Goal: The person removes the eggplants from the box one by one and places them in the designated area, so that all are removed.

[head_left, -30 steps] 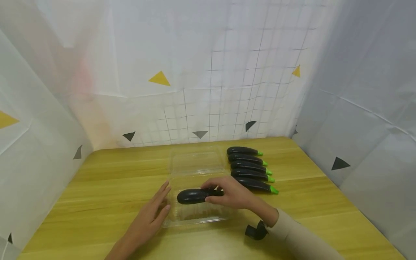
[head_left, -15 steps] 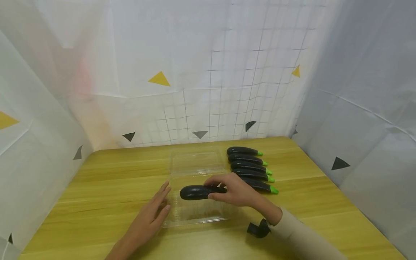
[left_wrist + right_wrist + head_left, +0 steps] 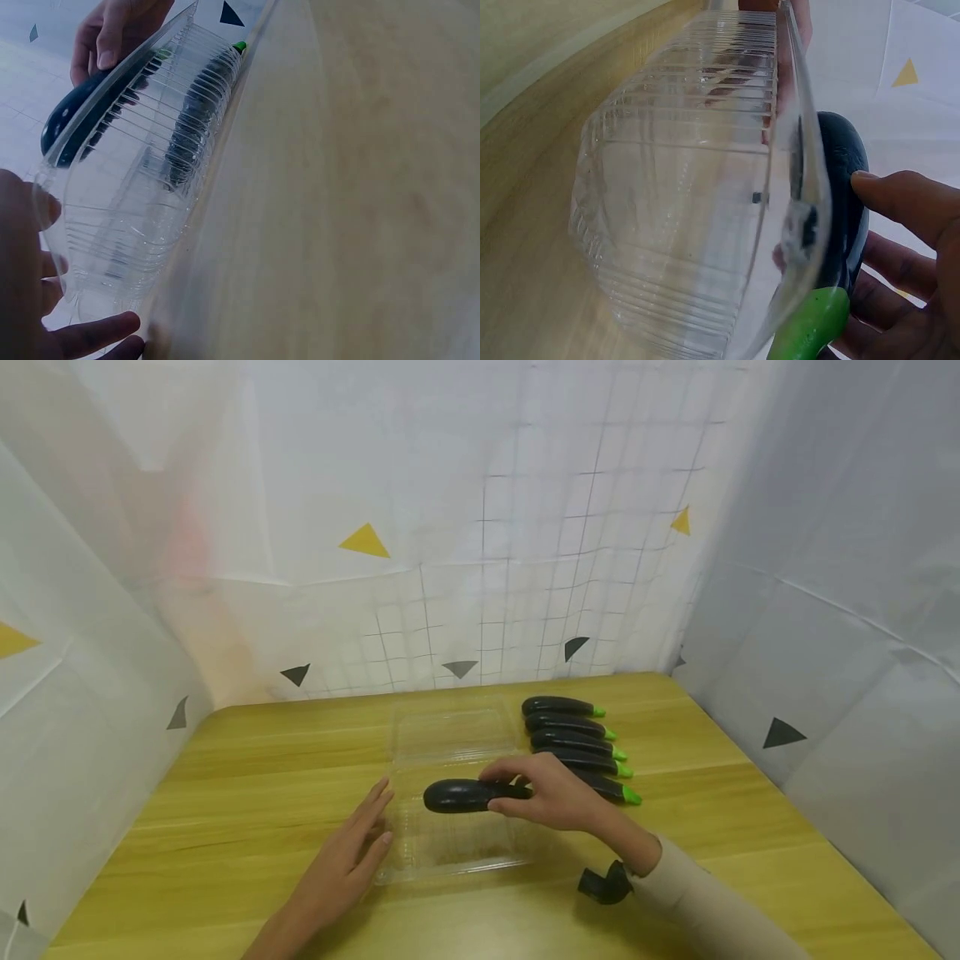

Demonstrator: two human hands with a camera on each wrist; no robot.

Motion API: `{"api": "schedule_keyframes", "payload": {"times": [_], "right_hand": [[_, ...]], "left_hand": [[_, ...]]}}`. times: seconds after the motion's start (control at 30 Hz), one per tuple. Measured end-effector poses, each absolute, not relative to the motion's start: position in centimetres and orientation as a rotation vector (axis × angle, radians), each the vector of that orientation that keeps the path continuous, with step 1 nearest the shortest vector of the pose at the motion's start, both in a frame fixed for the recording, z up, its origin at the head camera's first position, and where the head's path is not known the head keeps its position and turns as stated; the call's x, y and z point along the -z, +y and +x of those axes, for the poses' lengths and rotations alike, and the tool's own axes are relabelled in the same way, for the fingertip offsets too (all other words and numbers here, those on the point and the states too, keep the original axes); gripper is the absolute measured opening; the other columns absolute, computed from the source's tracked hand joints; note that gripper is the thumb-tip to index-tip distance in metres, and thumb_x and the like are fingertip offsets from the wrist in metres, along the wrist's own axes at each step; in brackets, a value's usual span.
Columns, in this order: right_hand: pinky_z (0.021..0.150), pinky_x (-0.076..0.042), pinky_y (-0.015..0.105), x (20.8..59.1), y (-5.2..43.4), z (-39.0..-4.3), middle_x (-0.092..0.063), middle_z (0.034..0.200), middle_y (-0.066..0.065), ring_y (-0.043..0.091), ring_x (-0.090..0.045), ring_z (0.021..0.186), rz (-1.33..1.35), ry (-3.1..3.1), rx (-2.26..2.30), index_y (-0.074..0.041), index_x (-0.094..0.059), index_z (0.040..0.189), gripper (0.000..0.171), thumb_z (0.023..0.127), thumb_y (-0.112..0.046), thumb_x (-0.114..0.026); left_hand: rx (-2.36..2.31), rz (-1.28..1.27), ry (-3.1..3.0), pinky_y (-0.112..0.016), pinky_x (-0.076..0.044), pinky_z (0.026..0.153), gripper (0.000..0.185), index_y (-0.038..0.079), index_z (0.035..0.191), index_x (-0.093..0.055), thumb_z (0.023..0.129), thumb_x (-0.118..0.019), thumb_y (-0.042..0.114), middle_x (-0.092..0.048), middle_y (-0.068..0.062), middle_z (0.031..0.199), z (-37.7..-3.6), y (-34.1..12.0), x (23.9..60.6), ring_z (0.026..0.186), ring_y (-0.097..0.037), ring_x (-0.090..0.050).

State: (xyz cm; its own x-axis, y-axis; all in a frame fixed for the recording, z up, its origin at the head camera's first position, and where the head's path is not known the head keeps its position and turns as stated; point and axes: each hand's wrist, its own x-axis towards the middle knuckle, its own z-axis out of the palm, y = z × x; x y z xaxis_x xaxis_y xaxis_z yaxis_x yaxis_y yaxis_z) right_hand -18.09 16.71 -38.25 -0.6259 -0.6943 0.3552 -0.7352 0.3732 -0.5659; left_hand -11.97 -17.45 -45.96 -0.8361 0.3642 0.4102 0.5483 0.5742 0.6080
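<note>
A glossy dark eggplant (image 3: pixel 453 796) hangs over the clear plastic clamshell box (image 3: pixel 483 866), roughly level with its rim in the wrist views. My right hand (image 3: pixel 551 795) pinches its narrower end between thumb and fingers. In the right wrist view, its green stem end (image 3: pixel 810 326) shows below the fingers. My left hand (image 3: pixel 341 860) lies at the box's left side, fingers extended along the edge. Through the clear wall in the left wrist view, the base of the box (image 3: pixel 112 225) shows no eggplant inside.
Several eggplants (image 3: pixel 562 724) lie in a row at the back right, green stems pointing right. The box's lid (image 3: pixel 453 733) is folded back behind it. A black device (image 3: pixel 606 885) sits under the right wrist. White sheets (image 3: pixel 300 460) wall in the wooden table (image 3: pixel 225 827).
My right hand has lifted the eggplant up out of the box and shifted it slightly right. The left hand keeps its place at the box's edge.
</note>
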Motion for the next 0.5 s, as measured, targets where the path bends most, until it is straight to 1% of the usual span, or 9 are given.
{"api": "schedule_keyframes", "payload": {"times": [0.2, 0.43, 0.5], "right_hand": [[0.08, -0.06, 0.033, 38.2, 17.1, -18.1, -0.073, 0.112, -0.008, 0.008, -0.068, 0.099, 1.32, -2.552, -1.1, -0.013, -0.073, 0.124, 0.028, 0.098, -0.024, -0.077], [0.073, -0.058, 0.032, 38.2, 17.8, -18.1, -0.073, 0.11, -0.009, 0.009, -0.068, 0.095, 1.289, -2.552, -1.1, -0.014, -0.073, 0.123, 0.029, 0.096, -0.023, -0.079], [0.073, -0.059, 0.032, 38.2, 18.0, -18.0, -0.073, 0.11, -0.008, 0.01, -0.068, 0.095, 1.288, -2.545, -1.107, -0.013, -0.073, 0.123, 0.029, 0.096, -0.022, -0.079]], "left_hand": [[1.108, -0.77, -2.559, -0.056, -0.05, 0.102, 0.058, 0.01, 0.163, -0.035, 0.109, -0.056, 0.014, -0.026, -0.007, 0.17, -12.1, -17.5, 46.0, 0.126, -0.028, -0.062], [1.104, -0.789, -2.548, -0.055, -0.051, 0.1, 0.057, 0.007, 0.162, -0.036, 0.109, -0.056, 0.014, -0.026, -0.009, 0.17, -12.1, -17.6, 46.1, 0.125, -0.027, -0.063], [1.109, -0.791, -2.548, -0.055, -0.051, 0.1, 0.056, 0.007, 0.162, -0.035, 0.11, -0.055, 0.015, -0.025, -0.009, 0.17, -12.1, -17.6, 46.1, 0.125, -0.028, -0.063]]}}
